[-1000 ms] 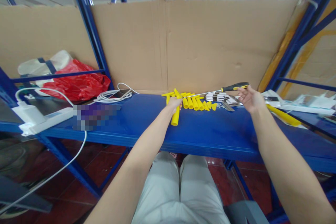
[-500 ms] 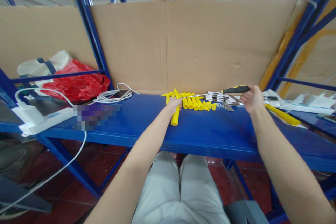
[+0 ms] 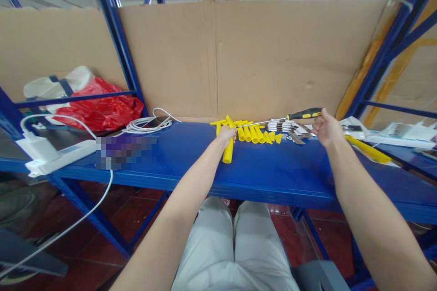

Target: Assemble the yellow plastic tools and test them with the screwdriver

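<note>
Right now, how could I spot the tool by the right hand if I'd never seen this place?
Find the blue shelf in front of the big cardboard wall, then look to its back, right of the yellow tubes. The screwdriver is there, at the right hand: the only thing with a black-and-yellow handle and a long thin metal shaft.

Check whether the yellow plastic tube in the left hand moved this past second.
No. The yellow plastic tube stays put below the brown cardboard seam.
</note>
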Action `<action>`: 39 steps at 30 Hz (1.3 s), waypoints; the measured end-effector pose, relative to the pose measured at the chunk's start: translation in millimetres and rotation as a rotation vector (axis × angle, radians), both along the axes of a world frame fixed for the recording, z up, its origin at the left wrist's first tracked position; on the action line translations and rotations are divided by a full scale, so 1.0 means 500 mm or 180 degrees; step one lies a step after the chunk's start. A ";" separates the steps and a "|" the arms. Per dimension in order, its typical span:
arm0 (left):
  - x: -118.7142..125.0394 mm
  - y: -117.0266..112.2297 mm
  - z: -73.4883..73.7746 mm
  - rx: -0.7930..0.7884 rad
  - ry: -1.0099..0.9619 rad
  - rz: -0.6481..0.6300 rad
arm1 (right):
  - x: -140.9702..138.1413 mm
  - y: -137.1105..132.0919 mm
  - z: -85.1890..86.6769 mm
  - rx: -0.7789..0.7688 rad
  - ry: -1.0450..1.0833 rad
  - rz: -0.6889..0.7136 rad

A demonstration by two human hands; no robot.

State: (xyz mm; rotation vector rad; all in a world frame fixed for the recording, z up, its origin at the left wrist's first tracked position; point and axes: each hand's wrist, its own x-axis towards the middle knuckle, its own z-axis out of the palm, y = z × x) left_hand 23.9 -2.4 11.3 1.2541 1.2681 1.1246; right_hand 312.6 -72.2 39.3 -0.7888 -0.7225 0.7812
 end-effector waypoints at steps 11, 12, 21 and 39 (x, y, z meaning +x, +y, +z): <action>0.000 -0.004 0.003 0.0007 0.0009 0.0034 | -0.035 -0.030 0.026 -0.0500 0.0115 -0.0132; 0.000 -0.004 0.003 0.0001 -0.0003 0.0039 | -0.036 -0.030 0.026 -0.0479 0.0100 -0.0162; -0.003 -0.002 0.002 -0.0024 -0.0010 0.0058 | -0.044 -0.037 0.032 -0.0365 0.0012 -0.0083; -0.001 -0.002 0.004 -0.0004 0.0077 0.0062 | -0.042 -0.035 0.029 -0.0357 0.0020 -0.0221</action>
